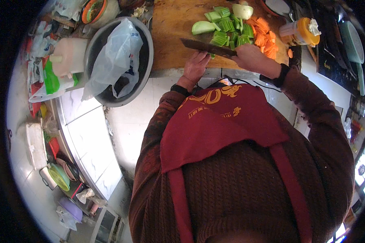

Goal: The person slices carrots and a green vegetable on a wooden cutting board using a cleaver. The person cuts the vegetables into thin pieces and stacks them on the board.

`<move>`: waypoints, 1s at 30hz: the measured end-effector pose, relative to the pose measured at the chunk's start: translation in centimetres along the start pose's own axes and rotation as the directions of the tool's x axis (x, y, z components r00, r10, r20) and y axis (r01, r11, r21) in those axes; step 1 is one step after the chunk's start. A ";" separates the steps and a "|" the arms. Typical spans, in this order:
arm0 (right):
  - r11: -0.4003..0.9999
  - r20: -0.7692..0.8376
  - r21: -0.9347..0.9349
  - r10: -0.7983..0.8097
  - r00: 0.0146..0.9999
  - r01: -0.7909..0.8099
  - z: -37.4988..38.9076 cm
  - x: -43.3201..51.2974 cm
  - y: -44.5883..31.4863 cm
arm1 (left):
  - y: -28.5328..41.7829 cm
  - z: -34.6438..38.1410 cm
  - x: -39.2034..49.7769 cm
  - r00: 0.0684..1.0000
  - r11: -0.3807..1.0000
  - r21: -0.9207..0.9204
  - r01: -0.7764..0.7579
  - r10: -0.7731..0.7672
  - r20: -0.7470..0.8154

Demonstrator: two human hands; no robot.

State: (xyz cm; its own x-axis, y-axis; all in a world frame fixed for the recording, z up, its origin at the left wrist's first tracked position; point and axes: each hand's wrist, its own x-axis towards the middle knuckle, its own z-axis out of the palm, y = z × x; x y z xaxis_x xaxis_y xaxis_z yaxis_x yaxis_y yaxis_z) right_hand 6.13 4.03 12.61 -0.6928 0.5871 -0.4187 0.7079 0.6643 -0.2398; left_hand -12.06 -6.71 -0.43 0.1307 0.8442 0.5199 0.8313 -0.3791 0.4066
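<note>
My right hand (255, 59) grips the handle of a kitchen cleaver (208, 47), its dark blade lying across the near part of a wooden cutting board (173, 27). Beside the blade, my left hand (196, 66) rests at the board's near edge, fingers close together; a small green piece (212, 56) shows by its fingertips, partly hidden. Beyond the blade lie sliced green vegetable pieces (226, 25), a larger green chunk (203, 27) and a pale round vegetable piece (242, 11). Sliced carrot (266, 38) is heaped to their right.
Left of the board, a grey basin (150, 57) holds a plastic bag (118, 48). A jar with a yellow lid (310, 32) stands right of the carrot, near a stove top (328, 60). A pinkish plastic container (68, 56) is left of the basin.
</note>
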 end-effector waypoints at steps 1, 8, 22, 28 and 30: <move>1.000 0.006 0.004 -0.002 1.000 0.002 0.3 0.5 -0.3 | -0.1 0.1 -0.1 1.000 1.000 0.007 -0.001 0.001 0.000; 0.996 -0.051 0.072 -0.041 0.998 0.045 1.4 1.7 -0.6 | 0.1 0.3 -0.3 0.997 0.999 0.012 0.037 -0.036 -0.063; 0.993 -0.092 0.109 -0.031 0.995 0.041 1.7 1.4 -0.3 | 0.4 0.4 -0.4 0.990 0.998 -0.009 0.058 -0.059 -0.129; 0.994 0.005 0.038 -0.100 0.995 0.100 -0.7 -1.2 1.3 | 0.6 0.2 -0.4 0.986 0.997 -0.011 0.074 -0.075 -0.148; 0.995 0.017 0.048 -0.091 0.996 0.090 -1.0 -1.3 1.1 | 0.6 0.2 -0.3 0.986 0.997 0.001 0.078 -0.076 -0.150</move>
State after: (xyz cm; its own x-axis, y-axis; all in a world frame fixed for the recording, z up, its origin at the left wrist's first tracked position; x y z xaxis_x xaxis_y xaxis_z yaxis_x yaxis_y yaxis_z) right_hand 7.73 4.48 13.79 -0.7518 0.5162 -0.4102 0.6485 0.6913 -0.3186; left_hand -11.48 -7.17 -0.47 -0.0155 0.8045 0.5938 0.8396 -0.3120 0.4447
